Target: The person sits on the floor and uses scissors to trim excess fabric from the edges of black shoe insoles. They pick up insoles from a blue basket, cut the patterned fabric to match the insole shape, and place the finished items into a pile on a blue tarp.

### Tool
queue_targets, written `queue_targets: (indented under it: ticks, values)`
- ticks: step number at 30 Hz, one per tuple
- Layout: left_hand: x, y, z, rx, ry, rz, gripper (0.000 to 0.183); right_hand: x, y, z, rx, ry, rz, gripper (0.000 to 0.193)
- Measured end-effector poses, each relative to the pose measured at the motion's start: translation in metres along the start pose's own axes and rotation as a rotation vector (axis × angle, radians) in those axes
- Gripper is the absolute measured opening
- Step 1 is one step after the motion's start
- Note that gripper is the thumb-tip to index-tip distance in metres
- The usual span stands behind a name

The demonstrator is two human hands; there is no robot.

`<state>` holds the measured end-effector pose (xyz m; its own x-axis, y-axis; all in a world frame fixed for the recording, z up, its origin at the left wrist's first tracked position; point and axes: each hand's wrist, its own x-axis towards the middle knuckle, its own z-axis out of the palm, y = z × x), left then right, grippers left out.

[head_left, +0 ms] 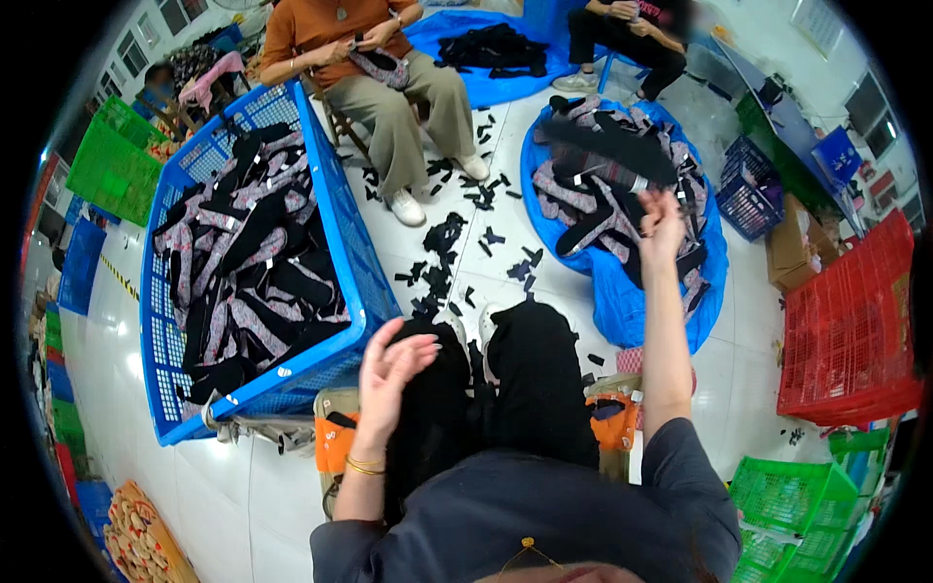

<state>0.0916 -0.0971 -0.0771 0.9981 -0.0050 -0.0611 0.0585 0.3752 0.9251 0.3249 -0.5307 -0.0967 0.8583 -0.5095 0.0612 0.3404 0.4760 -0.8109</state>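
Note:
My left hand (397, 367) is raised above my left thigh, its fingers apart and holding nothing. My right arm reaches forward, and my right hand (663, 228) is over a pile on blue sheeting, fingers apart. Just beyond its fingertips is a motion-blurred black, slipper-like piece (612, 151); the two look apart. Beneath lie several soft slipper-like pieces (588, 209) with black soles and pink-grey patterned fabric. More of these pieces (255, 228) fill the large blue basket (355, 243) on my left.
Small black scraps (442, 238) litter the white floor. Across from me a seated person (379, 87) holds a patterned piece; another person (632, 39) sits behind the blue sheeting (714, 282). Red crates (850, 325) and green crates (787, 500) stand at right, a cardboard box (792, 243) behind.

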Motion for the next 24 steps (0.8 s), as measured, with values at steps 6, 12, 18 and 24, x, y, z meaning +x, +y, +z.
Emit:
queue_targets:
  ticks: [6,12,18,24]
  values:
    - [0.043,0.084,-0.099,0.471,0.229,0.334,0.025,-0.120,0.022,0.039,-0.214,-0.287,0.247,0.017]
    - [0.192,0.106,-0.273,0.800,0.320,0.096,0.026,-0.206,0.049,0.095,-0.414,-0.573,0.232,0.016]
    - [0.291,-0.018,-0.347,1.831,-0.278,-0.415,0.047,-0.205,0.081,0.096,-0.621,-0.592,0.313,0.016]
    - [0.293,-0.121,-0.359,2.272,-0.487,-0.408,0.037,-0.189,0.088,0.102,-0.625,-0.540,0.351,0.014]
